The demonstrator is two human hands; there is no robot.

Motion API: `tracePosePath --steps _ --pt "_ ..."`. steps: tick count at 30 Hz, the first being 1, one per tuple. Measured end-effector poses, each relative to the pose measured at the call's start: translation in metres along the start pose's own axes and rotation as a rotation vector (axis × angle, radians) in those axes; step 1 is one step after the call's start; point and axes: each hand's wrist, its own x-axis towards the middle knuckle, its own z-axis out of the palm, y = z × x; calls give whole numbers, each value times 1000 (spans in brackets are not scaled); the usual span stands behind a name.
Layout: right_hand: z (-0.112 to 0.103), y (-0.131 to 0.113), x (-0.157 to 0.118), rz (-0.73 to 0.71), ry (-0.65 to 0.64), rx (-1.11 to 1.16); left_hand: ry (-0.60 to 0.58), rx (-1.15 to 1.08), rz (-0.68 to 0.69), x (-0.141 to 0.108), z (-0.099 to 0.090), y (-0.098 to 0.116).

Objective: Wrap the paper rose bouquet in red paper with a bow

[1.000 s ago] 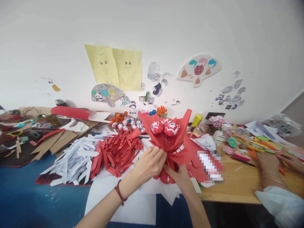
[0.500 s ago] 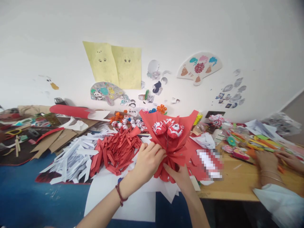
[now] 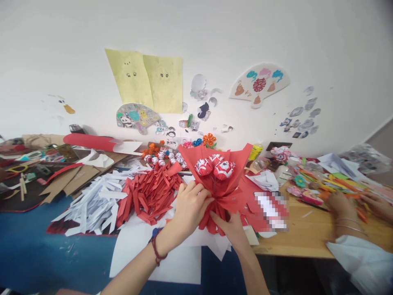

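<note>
A paper flower bouquet [image 3: 236,188] stands upright in front of me, wrapped in pleated red paper. Three red-and-white paper flowers [image 3: 222,169] show inside its flared top, their thin stems running down to the gathered waist. My left hand [image 3: 192,207] is closed on the wrapping at the left of that waist, fingers bent over the paper. Lower down on the right, my right hand [image 3: 231,229] grips the bundle below the waist, its thumb across the front. The right fingers are mostly hidden behind the paper.
To the left lie piles of white paper strips [image 3: 92,200] and red paper strips [image 3: 150,194]. A white sheet [image 3: 153,262] lies beneath my forearms. At the right, another person's hands [image 3: 342,211] are over coloured strips on the wooden table [image 3: 294,241]. Small paper flowers [image 3: 167,157] stand behind.
The bouquet and both my hands have shifted very slightly left and down, with the same hold. The other person's hand at the right has moved a little.
</note>
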Motion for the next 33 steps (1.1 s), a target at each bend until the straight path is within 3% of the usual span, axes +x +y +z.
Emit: tracePosePath --steps 7,20,26,33 --pt "0 3 -1 26 3 91 46 42 85 -1 2 -4" --pt "9 -11 -7 135 73 303 -50 30 172 -3 -4 -3" --pt "8 -21 -10 143 67 317 -28 90 220 -3 -8 0" --pt "7 -17 -11 174 87 327 -36 166 299 -2 -8 3"
